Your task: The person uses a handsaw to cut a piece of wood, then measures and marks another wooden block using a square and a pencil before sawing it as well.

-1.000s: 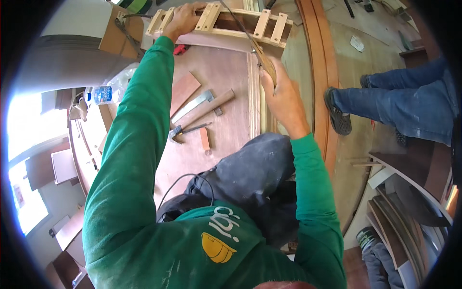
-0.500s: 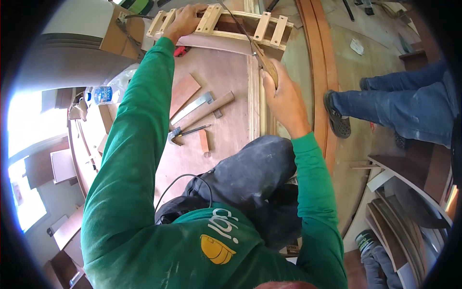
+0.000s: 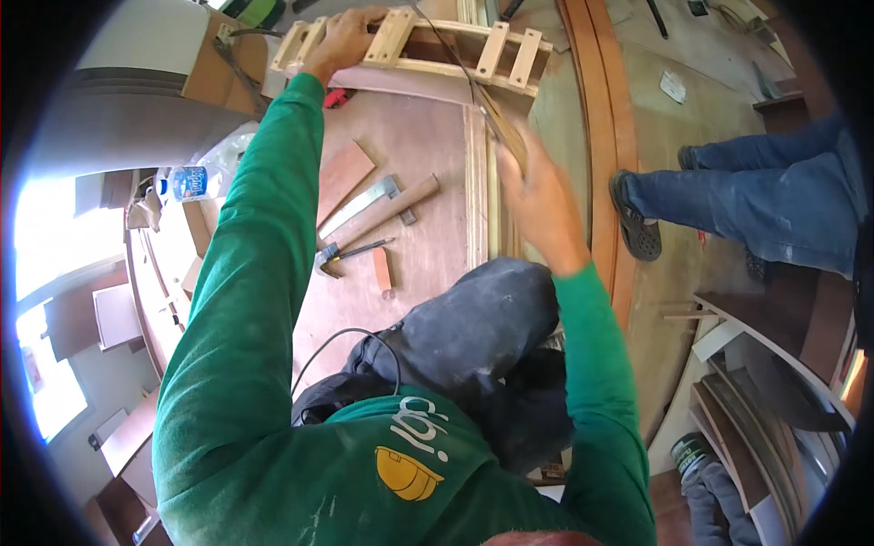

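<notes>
Clamped on the wooden-handled saw point(image 3: 503, 126), the right hand point(image 3: 544, 198) holds it angled across the curved slatted wooden frame point(image 3: 419, 67), clasped between slats by the left hand point(image 3: 344, 42), whose slackening could let the frame shift and jam the saw.

A hammer point(image 3: 384, 214) lies across a metal square point(image 3: 358, 209) on a pinkish wooden panel point(image 3: 432, 246), with a pencil point(image 3: 364, 247), a small block point(image 3: 381, 267) and a flat offcut point(image 3: 346, 178) near them. A blue-labelled bottle point(image 3: 189, 184) shows farther left; at the right are another person's blue jeans point(image 3: 746, 211) and dark clog point(image 3: 640, 223).
</notes>
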Demonstrator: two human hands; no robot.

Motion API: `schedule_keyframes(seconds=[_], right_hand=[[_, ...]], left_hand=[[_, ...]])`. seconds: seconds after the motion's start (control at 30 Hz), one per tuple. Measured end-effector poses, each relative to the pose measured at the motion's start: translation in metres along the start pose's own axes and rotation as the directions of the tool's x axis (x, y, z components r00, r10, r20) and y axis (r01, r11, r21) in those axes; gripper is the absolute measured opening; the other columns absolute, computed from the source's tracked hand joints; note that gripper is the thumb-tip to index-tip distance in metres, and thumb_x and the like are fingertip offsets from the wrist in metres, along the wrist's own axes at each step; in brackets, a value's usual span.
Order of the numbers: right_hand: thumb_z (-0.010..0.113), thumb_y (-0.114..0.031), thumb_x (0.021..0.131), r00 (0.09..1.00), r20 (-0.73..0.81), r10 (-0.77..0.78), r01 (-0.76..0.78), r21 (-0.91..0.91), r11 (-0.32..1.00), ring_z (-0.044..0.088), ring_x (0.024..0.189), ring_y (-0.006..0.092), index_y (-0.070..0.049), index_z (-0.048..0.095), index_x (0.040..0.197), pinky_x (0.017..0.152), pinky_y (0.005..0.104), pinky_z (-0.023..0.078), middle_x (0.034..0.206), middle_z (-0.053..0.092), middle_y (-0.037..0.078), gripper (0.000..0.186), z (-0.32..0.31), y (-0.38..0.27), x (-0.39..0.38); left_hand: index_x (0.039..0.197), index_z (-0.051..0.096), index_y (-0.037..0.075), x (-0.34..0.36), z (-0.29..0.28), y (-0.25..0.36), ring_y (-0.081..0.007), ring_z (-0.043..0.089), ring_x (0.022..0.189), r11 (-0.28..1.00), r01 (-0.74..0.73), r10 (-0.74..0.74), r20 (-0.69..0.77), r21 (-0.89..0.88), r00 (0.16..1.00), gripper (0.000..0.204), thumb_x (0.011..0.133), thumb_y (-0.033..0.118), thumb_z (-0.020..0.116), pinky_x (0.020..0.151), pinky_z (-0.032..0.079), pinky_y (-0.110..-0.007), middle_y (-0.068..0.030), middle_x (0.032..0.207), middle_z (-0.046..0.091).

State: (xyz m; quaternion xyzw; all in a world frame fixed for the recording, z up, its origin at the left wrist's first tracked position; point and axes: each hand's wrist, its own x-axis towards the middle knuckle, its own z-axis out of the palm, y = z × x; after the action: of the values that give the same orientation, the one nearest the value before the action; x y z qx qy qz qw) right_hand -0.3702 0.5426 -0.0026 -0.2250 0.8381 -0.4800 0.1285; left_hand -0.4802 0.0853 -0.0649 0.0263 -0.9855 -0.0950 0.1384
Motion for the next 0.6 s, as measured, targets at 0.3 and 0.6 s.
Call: schedule_keyframes(seconds=[0.3,0.6], right_hand=[[0.063,-0.020,0.108,0.984,0.099,0.150,-0.139,-0.109,0.984,0.071,0.120,0.0469,0.000,0.055,0.150,0.099,0.0497,0.056,0.132,0.071,0.029,0.048,-0.076,0.018,-0.171],[0.060,-0.031,0.110,0.999,0.037,0.007,-0.011,0.088,0.996,0.065,0.116,0.0551,-0.003,0.054,0.151,0.094,0.0547,0.055,0.123,0.070,0.034,0.050,0.004,-0.001,0.014]], left_hand=[[0.133,0.077,0.019,-0.017,-0.014,0.017,-0.0393,0.066,0.130,0.998,0.028,-0.024,0.073,-0.052,0.997,0.053,0.093,0.054,0.070,0.122,0.034,-0.054,-0.0161,0.136,0.074],[0.133,0.077,0.019,0.000,-0.012,0.026,-0.0388,0.066,0.130,0.999,0.005,-0.002,0.065,-0.042,0.998,0.053,0.094,0.054,0.070,0.122,0.034,-0.053,-0.0155,0.136,0.074]])
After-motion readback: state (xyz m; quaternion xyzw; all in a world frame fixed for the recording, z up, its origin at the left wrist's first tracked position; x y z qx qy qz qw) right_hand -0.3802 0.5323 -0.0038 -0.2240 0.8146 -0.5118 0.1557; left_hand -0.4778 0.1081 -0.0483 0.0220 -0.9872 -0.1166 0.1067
